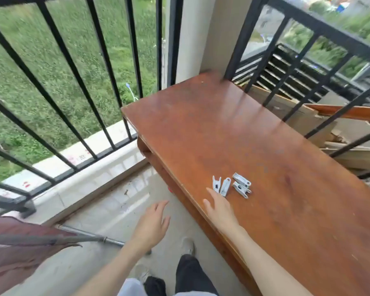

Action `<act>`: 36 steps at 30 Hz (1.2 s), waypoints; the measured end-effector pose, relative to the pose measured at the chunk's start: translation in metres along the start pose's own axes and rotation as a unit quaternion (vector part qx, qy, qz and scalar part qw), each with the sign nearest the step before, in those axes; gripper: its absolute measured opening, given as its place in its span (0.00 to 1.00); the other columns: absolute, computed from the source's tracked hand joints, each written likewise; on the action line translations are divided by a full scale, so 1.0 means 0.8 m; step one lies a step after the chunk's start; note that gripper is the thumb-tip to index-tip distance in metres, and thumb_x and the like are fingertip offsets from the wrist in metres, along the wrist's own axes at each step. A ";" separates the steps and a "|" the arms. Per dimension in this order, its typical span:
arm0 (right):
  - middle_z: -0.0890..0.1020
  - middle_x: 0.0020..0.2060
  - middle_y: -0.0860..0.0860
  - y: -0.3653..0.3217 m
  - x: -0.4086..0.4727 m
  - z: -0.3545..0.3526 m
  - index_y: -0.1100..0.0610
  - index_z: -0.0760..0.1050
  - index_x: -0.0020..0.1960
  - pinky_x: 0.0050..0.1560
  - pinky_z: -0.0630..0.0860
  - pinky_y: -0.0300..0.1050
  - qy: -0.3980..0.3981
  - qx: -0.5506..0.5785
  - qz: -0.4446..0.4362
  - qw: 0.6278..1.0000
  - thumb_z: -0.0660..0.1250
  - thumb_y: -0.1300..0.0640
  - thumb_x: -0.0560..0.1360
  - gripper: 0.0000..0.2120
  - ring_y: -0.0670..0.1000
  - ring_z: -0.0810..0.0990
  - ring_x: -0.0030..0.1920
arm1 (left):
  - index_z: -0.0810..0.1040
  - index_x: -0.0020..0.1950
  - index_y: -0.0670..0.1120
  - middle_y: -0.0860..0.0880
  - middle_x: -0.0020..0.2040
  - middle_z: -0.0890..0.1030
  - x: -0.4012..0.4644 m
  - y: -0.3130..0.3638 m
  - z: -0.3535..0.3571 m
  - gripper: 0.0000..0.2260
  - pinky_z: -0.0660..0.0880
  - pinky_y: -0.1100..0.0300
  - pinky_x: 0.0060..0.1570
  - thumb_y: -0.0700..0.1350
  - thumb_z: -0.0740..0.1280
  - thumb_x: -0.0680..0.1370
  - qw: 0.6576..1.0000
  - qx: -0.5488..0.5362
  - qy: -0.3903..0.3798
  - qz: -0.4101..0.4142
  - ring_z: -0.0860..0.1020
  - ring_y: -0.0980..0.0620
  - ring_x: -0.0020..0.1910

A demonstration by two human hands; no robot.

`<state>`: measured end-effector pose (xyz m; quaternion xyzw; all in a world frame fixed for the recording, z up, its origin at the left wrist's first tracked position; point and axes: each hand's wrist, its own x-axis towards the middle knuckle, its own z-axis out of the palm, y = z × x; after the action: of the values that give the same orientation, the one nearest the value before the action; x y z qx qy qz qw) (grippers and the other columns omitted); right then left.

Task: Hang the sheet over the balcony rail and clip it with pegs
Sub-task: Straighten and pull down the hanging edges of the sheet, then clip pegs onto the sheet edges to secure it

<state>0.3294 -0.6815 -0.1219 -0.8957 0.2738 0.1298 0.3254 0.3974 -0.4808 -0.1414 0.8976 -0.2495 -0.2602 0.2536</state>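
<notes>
Several pale grey pegs [231, 185] lie together on the brown wooden table [265, 135], near its front edge. My right hand [219, 210] reaches over that edge with fingers spread, its fingertips just short of the nearest peg, holding nothing. My left hand [152, 225] hovers open above the balcony floor, left of the table, also empty. A dark reddish sheet [19, 246] shows at the lower left, draped over a grey metal pole [90, 238]. The black balcony rail [77, 67] with its upright bars runs across the left and top.
A pale stone ledge [73, 159] runs under the rail, with grass far below. Behind the table stands a second railing [320, 45], with cardboard and wooden boards [338, 118] beyond it. My dark trouser leg and shoe [188, 272] are on the tiled floor.
</notes>
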 end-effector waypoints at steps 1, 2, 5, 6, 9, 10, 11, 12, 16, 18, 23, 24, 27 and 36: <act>0.68 0.71 0.51 0.018 0.001 -0.004 0.55 0.63 0.72 0.69 0.60 0.44 0.011 0.008 0.016 1.000 0.56 0.53 0.80 0.21 0.52 0.65 0.71 | 0.61 0.72 0.46 0.47 0.69 0.68 0.010 0.013 0.008 0.21 0.65 0.56 0.64 0.48 0.57 0.80 1.000 0.009 -0.011 0.014 0.67 0.48 0.67; 0.69 0.70 0.52 0.033 0.005 -0.008 0.55 0.64 0.71 0.68 0.61 0.45 0.022 0.016 0.030 0.999 0.57 0.54 0.80 0.21 0.52 0.66 0.70 | 0.60 0.72 0.46 0.47 0.69 0.67 0.022 0.026 0.016 0.21 0.65 0.57 0.64 0.48 0.56 0.80 0.999 0.016 -0.020 0.025 0.66 0.49 0.67; 0.72 0.67 0.53 0.068 0.030 -0.025 0.57 0.67 0.69 0.65 0.63 0.43 0.053 0.038 0.053 0.996 0.56 0.57 0.80 0.18 0.53 0.69 0.68 | 0.61 0.72 0.46 0.47 0.70 0.66 0.065 0.064 0.038 0.21 0.63 0.58 0.66 0.45 0.57 0.79 0.998 0.022 -0.035 0.047 0.65 0.49 0.68; 0.72 0.67 0.53 0.076 0.042 -0.030 0.57 0.67 0.69 0.64 0.64 0.43 0.058 0.040 0.056 0.996 0.56 0.58 0.80 0.18 0.53 0.69 0.67 | 0.61 0.72 0.46 0.47 0.70 0.66 0.082 0.076 0.047 0.21 0.62 0.58 0.67 0.45 0.58 0.79 0.998 0.024 -0.038 0.050 0.64 0.49 0.69; 0.71 0.66 0.55 0.089 0.085 -0.042 0.59 0.66 0.69 0.63 0.64 0.43 0.070 0.025 0.028 0.997 0.56 0.61 0.79 0.19 0.55 0.70 0.66 | 0.62 0.72 0.47 0.45 0.72 0.63 0.132 0.108 0.070 0.21 0.61 0.55 0.69 0.44 0.58 0.79 0.998 0.034 -0.037 0.048 0.62 0.47 0.71; 0.70 0.66 0.56 0.091 0.097 -0.044 0.59 0.65 0.70 0.63 0.64 0.44 0.064 0.014 0.023 0.998 0.56 0.62 0.79 0.20 0.55 0.69 0.66 | 0.61 0.72 0.47 0.45 0.73 0.61 0.147 0.118 0.076 0.21 0.60 0.53 0.70 0.42 0.57 0.78 0.998 0.033 -0.038 0.046 0.60 0.46 0.72; 0.69 0.66 0.56 0.092 0.109 -0.045 0.60 0.64 0.70 0.63 0.64 0.45 0.053 -0.002 0.025 0.998 0.56 0.62 0.79 0.20 0.56 0.69 0.66 | 0.59 0.73 0.48 0.46 0.74 0.59 0.161 0.127 0.081 0.23 0.59 0.50 0.70 0.38 0.56 0.78 0.997 0.037 -0.042 0.047 0.58 0.46 0.73; 0.69 0.65 0.56 0.093 0.118 -0.045 0.60 0.64 0.70 0.63 0.65 0.46 0.041 -0.021 0.029 0.999 0.56 0.63 0.79 0.19 0.57 0.69 0.66 | 0.58 0.73 0.49 0.48 0.75 0.57 0.174 0.136 0.084 0.26 0.59 0.48 0.70 0.35 0.55 0.76 0.996 0.048 -0.050 0.047 0.56 0.46 0.74; 0.73 0.59 0.57 0.100 0.133 -0.044 0.61 0.70 0.62 0.58 0.68 0.48 0.010 -0.065 0.023 0.998 0.56 0.64 0.78 0.14 0.58 0.73 0.60 | 0.58 0.74 0.50 0.52 0.76 0.55 0.202 0.144 0.093 0.31 0.62 0.50 0.66 0.31 0.55 0.73 0.979 0.153 -0.098 0.097 0.54 0.49 0.74; 0.73 0.58 0.57 0.103 0.136 -0.044 0.61 0.71 0.61 0.57 0.68 0.48 0.001 -0.058 0.026 0.998 0.56 0.64 0.78 0.13 0.58 0.74 0.59 | 0.65 0.71 0.48 0.46 0.72 0.65 0.206 0.135 0.099 0.28 0.68 0.49 0.59 0.30 0.57 0.71 0.976 0.153 -0.086 0.129 0.61 0.45 0.72; 0.75 0.56 0.57 0.106 0.141 -0.049 0.60 0.73 0.57 0.58 0.69 0.50 -0.003 0.012 0.050 0.999 0.59 0.63 0.77 0.10 0.58 0.75 0.57 | 0.67 0.68 0.49 0.46 0.58 0.71 0.197 0.119 0.098 0.25 0.70 0.55 0.47 0.31 0.58 0.74 0.977 0.183 -0.080 0.079 0.69 0.44 0.58; 0.76 0.55 0.56 0.106 0.142 -0.049 0.60 0.74 0.56 0.58 0.70 0.49 -0.004 0.032 0.058 0.998 0.60 0.62 0.77 0.10 0.57 0.75 0.57 | 0.68 0.67 0.50 0.46 0.57 0.71 0.195 0.117 0.096 0.23 0.70 0.55 0.47 0.32 0.58 0.75 0.978 0.184 -0.078 0.068 0.69 0.45 0.56; 0.80 0.51 0.55 0.104 0.141 -0.049 0.59 0.76 0.52 0.56 0.72 0.48 0.001 0.097 0.109 0.989 0.63 0.61 0.75 0.07 0.55 0.76 0.54 | 0.71 0.63 0.50 0.48 0.51 0.70 0.187 0.115 0.086 0.14 0.73 0.54 0.45 0.42 0.60 0.78 0.985 0.159 -0.062 0.035 0.71 0.47 0.52; 0.81 0.38 0.49 0.011 0.121 -0.047 0.53 0.79 0.38 0.51 0.75 0.47 -0.005 0.307 0.093 0.947 0.67 0.63 0.72 0.08 0.49 0.79 0.44 | 0.76 0.48 0.45 0.51 0.36 0.73 0.125 0.072 0.006 0.09 0.67 0.62 0.35 0.49 0.69 0.73 0.960 -0.203 0.059 -0.182 0.73 0.51 0.37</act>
<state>0.4057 -0.7509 -0.1380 -0.7223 0.3809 0.0736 0.5725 0.4501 -0.5834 -0.1457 0.8711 -0.0085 -0.2937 0.3935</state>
